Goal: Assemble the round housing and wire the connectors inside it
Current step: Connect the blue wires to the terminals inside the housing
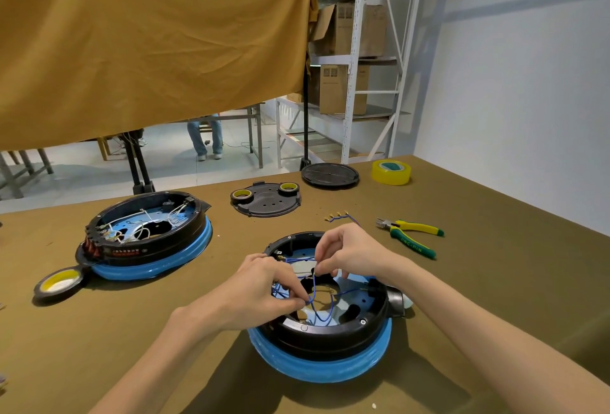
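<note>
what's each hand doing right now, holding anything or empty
Left hand: pinching a blue wire inside the near round housing.
Right hand: pinching the same blue wire higher up.

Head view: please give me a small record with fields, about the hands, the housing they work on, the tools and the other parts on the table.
left hand: pinches a blue wire inside the near housing
right hand: pinches the blue wire higher up
near housing: round, black on a blue base, open on top
second housing: to the left, white wires inside
pliers: yellow-green handles, on the right
clear tape roll: far right
loose wires with terminals: behind the near housing
</note>
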`<state>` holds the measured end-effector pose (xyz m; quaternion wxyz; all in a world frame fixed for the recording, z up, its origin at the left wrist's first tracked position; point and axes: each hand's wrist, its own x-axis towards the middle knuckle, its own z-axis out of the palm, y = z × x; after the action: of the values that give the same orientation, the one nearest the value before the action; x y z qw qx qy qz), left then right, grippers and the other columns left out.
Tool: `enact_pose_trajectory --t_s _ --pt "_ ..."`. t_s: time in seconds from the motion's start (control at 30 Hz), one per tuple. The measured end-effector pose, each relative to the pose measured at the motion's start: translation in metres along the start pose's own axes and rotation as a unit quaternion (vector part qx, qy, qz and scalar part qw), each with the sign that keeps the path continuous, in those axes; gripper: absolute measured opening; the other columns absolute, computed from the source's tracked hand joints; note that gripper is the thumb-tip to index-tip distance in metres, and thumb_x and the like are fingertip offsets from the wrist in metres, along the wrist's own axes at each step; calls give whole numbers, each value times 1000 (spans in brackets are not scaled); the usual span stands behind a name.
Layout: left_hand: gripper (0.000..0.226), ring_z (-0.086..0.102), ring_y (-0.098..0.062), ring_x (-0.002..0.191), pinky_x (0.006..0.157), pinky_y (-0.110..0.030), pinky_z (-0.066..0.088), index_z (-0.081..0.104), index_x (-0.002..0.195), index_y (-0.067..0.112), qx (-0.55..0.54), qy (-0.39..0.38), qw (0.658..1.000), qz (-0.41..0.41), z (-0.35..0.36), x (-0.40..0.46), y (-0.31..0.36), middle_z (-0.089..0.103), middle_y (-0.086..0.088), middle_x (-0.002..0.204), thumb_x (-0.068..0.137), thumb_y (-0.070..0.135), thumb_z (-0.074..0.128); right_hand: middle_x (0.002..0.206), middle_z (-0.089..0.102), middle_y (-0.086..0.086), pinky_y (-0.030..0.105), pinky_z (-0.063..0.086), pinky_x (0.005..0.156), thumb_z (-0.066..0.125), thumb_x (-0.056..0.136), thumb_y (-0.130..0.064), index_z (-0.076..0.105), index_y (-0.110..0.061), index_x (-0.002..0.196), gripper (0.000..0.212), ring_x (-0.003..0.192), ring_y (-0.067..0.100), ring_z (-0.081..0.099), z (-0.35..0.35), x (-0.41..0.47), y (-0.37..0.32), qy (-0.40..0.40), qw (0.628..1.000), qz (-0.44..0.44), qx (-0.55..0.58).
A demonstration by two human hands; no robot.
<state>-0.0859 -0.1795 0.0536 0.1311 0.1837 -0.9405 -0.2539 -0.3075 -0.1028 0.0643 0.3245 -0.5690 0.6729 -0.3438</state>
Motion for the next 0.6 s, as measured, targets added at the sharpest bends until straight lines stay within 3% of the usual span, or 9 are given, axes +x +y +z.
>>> enact_pose_trajectory --t_s 0.1,0.2,0.27,0.37,0.43,0.6 --pt "7 58 4 106 112 -28 22 80 93 41 -22 -1 1000 -2 1 -1 -2 68 27 98 90 42 73 81 78 7 23 53 52 83 82 -9 73 -12 89 13 71 17 70 -3 -1 1 -8 1000 -1 -11" --pt "10 60 1 105 95 -24 47 81 88 39 -59 13 998 -6 -1 -2 -4 65 27 102 86 47 76 82 79 6 22 55 56 78 89 -14 75 -11 94 7 69 13 70 -16 -4 2 3 1000 -12 17" --pt "16 60 2 106 86 -22 49 81 84 37 -81 38 996 -15 -5 0 -5 63 28 103 88 51 73 80 78 6 22 55 56 73 94 -15 75 -12 92 4 64 11 67 -23 -3 4 53 998 -21 26" --pt "15 60 3 104 81 -13 46 80 85 38 -87 120 989 -24 -7 5 -9 63 28 102 93 43 68 81 77 -5 17 53 61 72 94 -23 79 -19 94 8 67 3 67 -22 0 7 93 990 -49 -90" --pt "10 61 2 102 83 -16 47 79 92 38 -70 146 986 -29 -7 10 -11 65 26 100 94 38 69 83 76 -10 14 51 64 72 93 -28 82 -22 96 12 74 1 67 -14 1 8 62 986 -59 -147" --pt "21 49 2 112 100 -32 43 75 114 41 21 81 994 -68 2 24 -13 61 25 118 93 40 72 81 75 -13 19 54 66 74 91 -30 82 -24 91 10 74 2 68 -5 2 7 25 980 -49 -192"
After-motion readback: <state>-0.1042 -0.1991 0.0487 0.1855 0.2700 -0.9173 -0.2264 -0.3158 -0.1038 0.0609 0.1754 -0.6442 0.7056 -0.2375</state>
